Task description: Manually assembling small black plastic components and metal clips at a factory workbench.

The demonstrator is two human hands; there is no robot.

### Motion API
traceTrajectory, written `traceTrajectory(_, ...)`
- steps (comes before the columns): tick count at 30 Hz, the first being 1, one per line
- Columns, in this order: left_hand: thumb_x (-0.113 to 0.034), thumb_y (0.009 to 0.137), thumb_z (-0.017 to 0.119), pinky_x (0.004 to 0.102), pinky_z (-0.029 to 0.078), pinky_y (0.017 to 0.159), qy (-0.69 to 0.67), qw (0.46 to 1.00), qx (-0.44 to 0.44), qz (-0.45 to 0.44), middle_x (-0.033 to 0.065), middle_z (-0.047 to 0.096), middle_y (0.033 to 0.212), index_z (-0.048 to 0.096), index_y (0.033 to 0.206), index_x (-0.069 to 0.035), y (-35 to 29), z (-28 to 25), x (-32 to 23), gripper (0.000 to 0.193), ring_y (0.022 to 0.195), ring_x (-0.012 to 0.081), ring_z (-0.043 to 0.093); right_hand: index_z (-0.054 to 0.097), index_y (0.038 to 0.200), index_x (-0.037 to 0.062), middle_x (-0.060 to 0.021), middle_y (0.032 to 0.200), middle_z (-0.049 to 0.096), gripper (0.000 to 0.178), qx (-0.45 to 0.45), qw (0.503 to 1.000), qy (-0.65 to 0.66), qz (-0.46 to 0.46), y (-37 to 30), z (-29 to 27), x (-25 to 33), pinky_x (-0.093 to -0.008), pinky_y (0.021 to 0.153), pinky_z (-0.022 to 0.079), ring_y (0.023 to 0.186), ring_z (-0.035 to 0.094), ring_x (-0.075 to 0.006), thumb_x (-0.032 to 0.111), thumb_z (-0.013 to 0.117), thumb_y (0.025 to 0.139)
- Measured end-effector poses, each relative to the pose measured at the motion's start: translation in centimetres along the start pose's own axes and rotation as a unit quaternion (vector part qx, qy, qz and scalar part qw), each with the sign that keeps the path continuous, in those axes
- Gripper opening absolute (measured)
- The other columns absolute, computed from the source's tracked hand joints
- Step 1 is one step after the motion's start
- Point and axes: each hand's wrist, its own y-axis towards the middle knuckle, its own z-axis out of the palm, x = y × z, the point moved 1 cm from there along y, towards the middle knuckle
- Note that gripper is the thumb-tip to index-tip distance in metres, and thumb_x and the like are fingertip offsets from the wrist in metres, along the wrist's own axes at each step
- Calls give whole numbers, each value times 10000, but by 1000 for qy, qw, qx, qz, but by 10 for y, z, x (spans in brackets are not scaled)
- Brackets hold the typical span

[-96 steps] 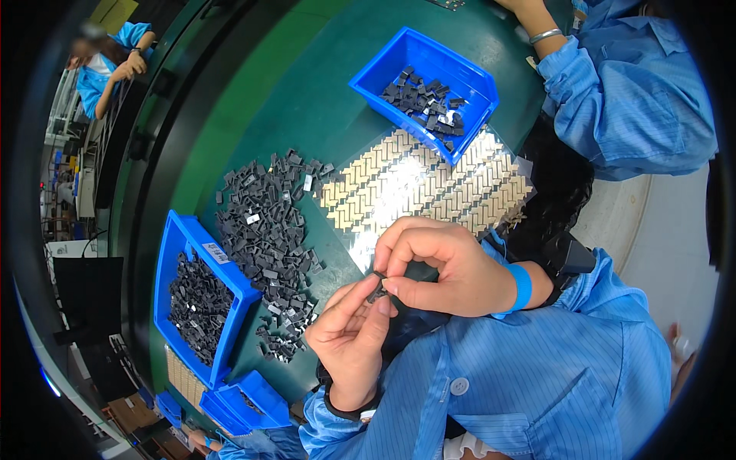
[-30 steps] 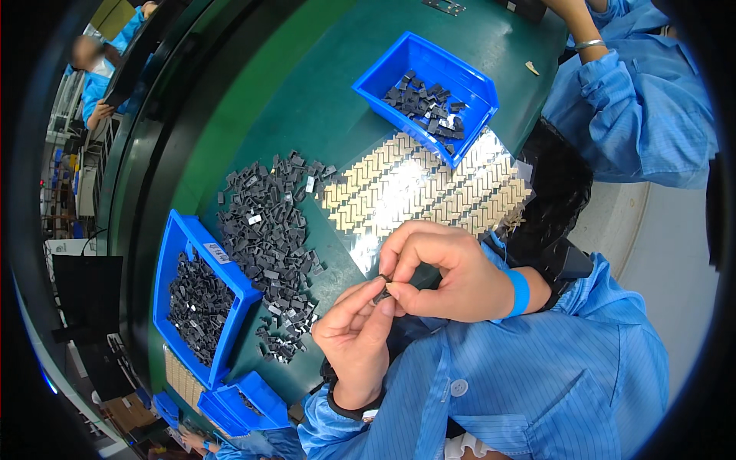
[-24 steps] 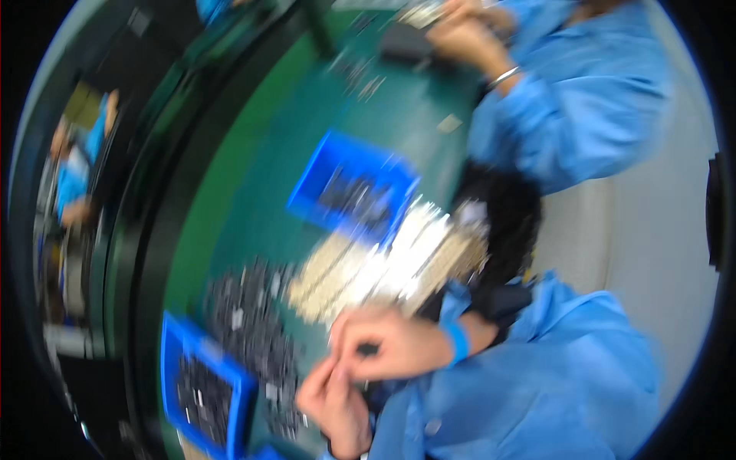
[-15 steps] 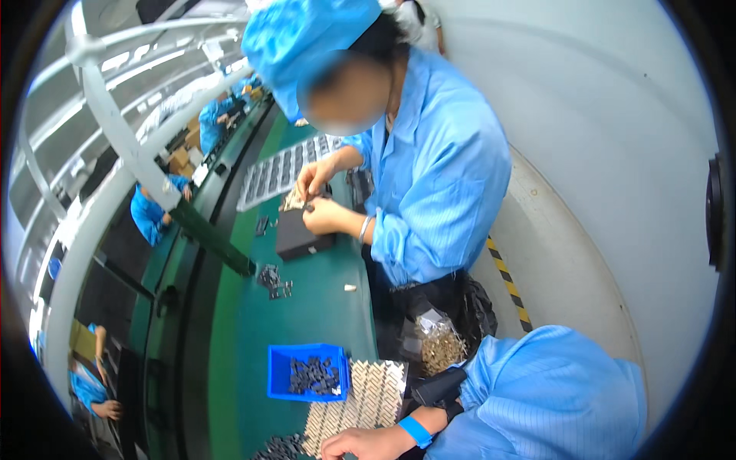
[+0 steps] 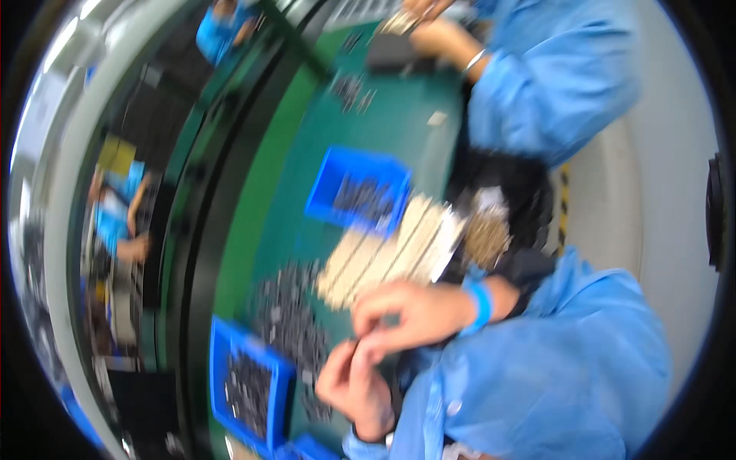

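My right hand (image 5: 414, 313), with a blue band round its wrist, meets my left hand (image 5: 359, 387) fingertip to fingertip. Both are closed in a pinch, and what sits between the fingers is too small and blurred to name. Just beyond them a sheet (image 5: 383, 257) with rows of small beige pieces lies on the green work surface. Beside my hands spreads a loose heap of small black parts (image 5: 291, 307). A blue bin (image 5: 285, 383) of black parts stands left of my left hand, and another blue bin (image 5: 326, 180) of them touches the sheet's far side.
On the right, a co-worker's blue sleeve (image 5: 544, 84) reaches over a black block (image 5: 399, 54). Small dark parts (image 5: 349, 90) and a small pale piece (image 5: 437, 118) lie on the green surface (image 5: 383, 123). A bag of small tan pieces (image 5: 487, 236) sits beside the table edge.
The view has swung down toward my hands. My right hand, earlier at the sheet's near edge, now meets my left hand, which has come into view. The nearer blue bin now shows too.
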Motion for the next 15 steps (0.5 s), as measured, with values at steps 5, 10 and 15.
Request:
traceTrajectory(5, 16, 759, 651, 295, 531, 670, -98, 990, 52, -85, 174, 646, 899, 542, 1123, 56, -4, -14, 1, 382, 728, 224, 647, 565, 838, -5, -45, 770, 612, 144, 142, 943, 226, 199, 8, 0, -11, -211, 625, 440, 681, 567, -71, 132, 606, 849)
traceTrajectory(10, 46, 737, 662, 295, 537, 705, -65, 992, 69, -86, 201, 641, 937, 535, 1146, 52, -11, -25, -2, 428, 775, 224, 652, 564, 852, -2, -38, 789, 599, 114, 192, 849, 376, 317, 4, 7, -20, -216, 664, 439, 734, 570, -78, 101, 612, 842)
traceTrajectory(15, 56, 706, 692, 267, 520, 714, 188, 973, 127, 51, 192, 652, 909, 542, 1148, 53, -2, -36, -2, 466, 798, 188, 648, 546, 831, -3, -8, 761, 565, 76, 209, 858, 338, 326, 8, 9, -25, -218, 702, 439, 759, 553, -65, 52, 599, 823)
